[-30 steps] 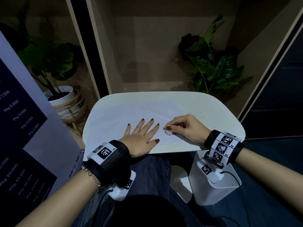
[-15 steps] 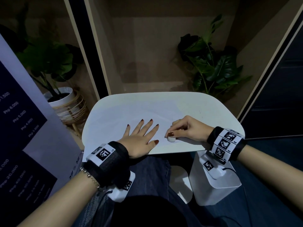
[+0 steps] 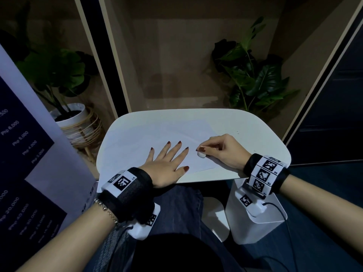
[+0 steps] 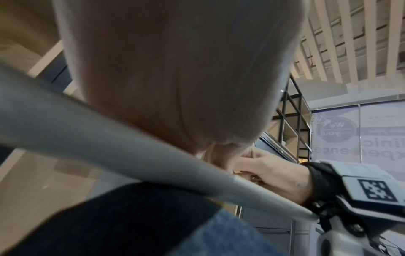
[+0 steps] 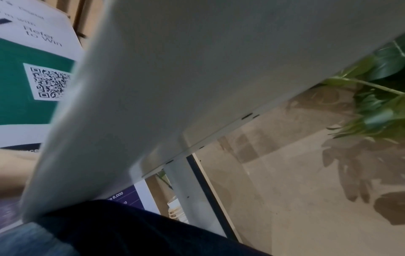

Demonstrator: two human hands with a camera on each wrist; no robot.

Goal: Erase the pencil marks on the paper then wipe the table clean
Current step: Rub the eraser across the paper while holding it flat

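Note:
A white sheet of paper (image 3: 149,142) lies on the small white table (image 3: 245,130). My left hand (image 3: 167,160) lies flat on the paper with its fingers spread, holding the sheet down. My right hand (image 3: 218,148) pinches a small white eraser (image 3: 201,155) between thumb and fingers and presses it on the paper's right part. No pencil marks can be made out in this dim light. In the left wrist view my left palm (image 4: 175,69) fills the frame, with the right hand (image 4: 274,173) beyond it. The right wrist view shows only the table's underside (image 5: 197,69).
A potted plant in a white pot (image 3: 72,114) stands on the floor at the left, another plant (image 3: 253,75) behind the table at the right. A price sign (image 3: 21,163) stands close on the left. A white stand (image 3: 255,228) is under the table's right side.
My right hand slid the eraser a little toward me and then back away over the paper's right part. The left hand has stayed flat on the sheet.

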